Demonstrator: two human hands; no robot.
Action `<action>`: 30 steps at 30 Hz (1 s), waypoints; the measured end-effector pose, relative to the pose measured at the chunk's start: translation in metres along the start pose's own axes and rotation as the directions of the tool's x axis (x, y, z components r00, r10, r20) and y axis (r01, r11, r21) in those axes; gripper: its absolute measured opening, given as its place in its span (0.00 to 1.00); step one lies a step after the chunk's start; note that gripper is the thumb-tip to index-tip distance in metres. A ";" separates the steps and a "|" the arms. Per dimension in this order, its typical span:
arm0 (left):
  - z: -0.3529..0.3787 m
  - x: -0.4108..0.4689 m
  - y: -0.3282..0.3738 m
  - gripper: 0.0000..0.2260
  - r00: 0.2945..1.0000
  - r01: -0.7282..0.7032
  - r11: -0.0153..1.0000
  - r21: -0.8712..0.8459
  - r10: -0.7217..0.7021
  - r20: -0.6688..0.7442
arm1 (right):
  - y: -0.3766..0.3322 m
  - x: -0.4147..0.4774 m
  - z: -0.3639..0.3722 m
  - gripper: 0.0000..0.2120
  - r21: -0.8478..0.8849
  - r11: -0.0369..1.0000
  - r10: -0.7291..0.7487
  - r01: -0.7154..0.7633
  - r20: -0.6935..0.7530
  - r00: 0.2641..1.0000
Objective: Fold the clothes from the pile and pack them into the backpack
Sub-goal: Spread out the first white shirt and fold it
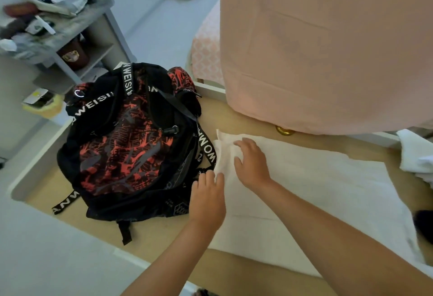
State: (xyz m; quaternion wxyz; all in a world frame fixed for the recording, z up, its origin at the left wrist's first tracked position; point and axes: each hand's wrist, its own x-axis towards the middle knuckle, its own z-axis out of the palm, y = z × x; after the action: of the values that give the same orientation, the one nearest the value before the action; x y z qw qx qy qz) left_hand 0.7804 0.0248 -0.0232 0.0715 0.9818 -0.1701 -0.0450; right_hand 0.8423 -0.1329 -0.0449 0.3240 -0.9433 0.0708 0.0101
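A white garment (323,192) lies spread flat on the wooden surface (253,117), its left end bunched beside the backpack. The black and red backpack (126,145) lies to its left, straps with white letters draped over it. My left hand (207,197) rests at the garment's near left edge, fingers fairly straight, touching the cloth next to the backpack. On the crumpled left end sits my right hand (251,162), fingers spread and relaxed. More white clothes (417,152) are heaped at the right edge.
A pink curtain or sheet (328,47) hangs over the far right side. A grey shelf unit (77,38) piled with papers and cloth stands at the back left. A yellow bin (44,106) sits on the floor. A dark object (424,223) lies at right.
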 end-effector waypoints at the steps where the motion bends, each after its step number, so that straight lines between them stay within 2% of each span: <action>1: 0.007 0.008 0.003 0.16 0.995 -0.103 0.994 -0.043 0.103 -0.014 | 0.011 -0.015 -0.001 0.21 -0.086 0.996 0.001 -0.003 -0.034 0.999; 3: 0.018 0.023 0.006 0.22 0.959 -0.230 0.970 -0.081 0.240 0.148 | 0.038 -0.043 -0.006 0.20 -0.204 0.978 0.037 -0.041 -0.025 0.999; 5: 0.022 0.033 0.007 0.27 0.892 -0.248 0.969 0.009 0.225 0.391 | 0.070 -0.069 -0.017 0.23 -0.290 0.951 0.111 -0.104 0.006 0.994; 6: 0.022 0.039 0.009 0.27 0.884 -0.264 0.961 0.082 0.207 0.420 | 0.087 -0.081 -0.025 0.25 -0.329 0.932 0.164 -0.153 0.005 0.986; 9: 0.016 0.055 0.024 0.18 0.927 -0.271 0.949 0.163 0.212 0.309 | 0.131 -0.115 -0.053 0.32 -0.391 0.854 0.372 -0.342 0.000 0.928; 11: 0.019 0.061 0.041 0.20 0.909 -0.324 0.944 0.066 0.291 0.298 | 0.151 -0.134 -0.067 0.36 -0.397 0.814 0.482 -0.424 0.056 0.874; 13: 0.025 0.063 0.059 0.25 0.847 -0.398 0.917 -0.016 0.374 0.379 | 0.158 -0.150 -0.079 0.37 -0.439 0.804 0.487 -0.400 0.100 0.868; 14: 0.028 0.063 0.070 0.27 0.823 -0.417 0.909 -0.001 0.378 0.423 | 0.157 -0.157 -0.084 0.37 -0.451 0.808 0.474 -0.379 0.116 0.873; 16: 0.033 0.063 0.092 0.26 0.842 -0.399 0.907 0.132 0.305 0.445 | 0.153 -0.168 -0.093 0.35 -0.433 0.829 0.454 -0.353 0.156 0.877; 19: 0.024 0.066 0.134 0.17 0.912 -0.325 0.896 0.302 0.212 0.352 | 0.157 -0.177 -0.105 0.29 -0.274 0.883 0.435 -0.381 0.171 0.884; 21: 0.021 0.069 0.163 0.14 0.896 -0.400 0.883 0.247 0.319 0.310 | 0.167 -0.182 -0.118 0.20 -0.021 0.901 0.434 -0.433 0.017 0.901; 22: 0.022 0.070 0.178 0.13 0.862 -0.470 0.866 0.169 0.410 0.297 | 0.176 -0.188 -0.124 0.17 0.060 0.895 0.446 -0.442 -0.122 0.887; 24: 0.025 0.067 0.206 0.14 0.771 -0.588 0.808 -0.035 0.573 0.278 | 0.197 -0.203 -0.141 0.16 0.104 0.853 0.515 -0.511 -0.323 0.794; 26: 0.029 0.061 0.233 0.16 0.675 -0.657 0.723 -0.214 0.690 0.260 | 0.218 -0.223 -0.159 0.18 0.073 0.781 0.600 -0.621 -0.365 0.712; 27: 0.031 0.056 0.245 0.19 0.625 -0.687 0.678 -0.260 0.734 0.265 | 0.229 -0.234 -0.167 0.19 0.011 0.752 0.615 -0.659 -0.372 0.696; 28: 0.035 0.050 0.257 0.21 0.576 -0.717 0.641 -0.273 0.766 0.286 | 0.239 -0.246 -0.172 0.18 -0.092 0.731 0.603 -0.676 -0.377 0.703; 30: 0.044 0.039 0.273 0.24 0.509 -0.747 0.615 -0.251 0.773 0.379 | 0.255 -0.267 -0.183 0.21 -0.305 0.679 0.603 -0.667 -0.287 0.745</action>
State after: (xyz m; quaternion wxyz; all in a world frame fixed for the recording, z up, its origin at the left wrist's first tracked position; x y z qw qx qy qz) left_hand 0.7227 -0.2478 -0.0262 0.0690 0.7656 -0.5927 -0.2404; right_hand 0.5376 -0.4097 -0.0387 0.0993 -0.9014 0.4173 0.0592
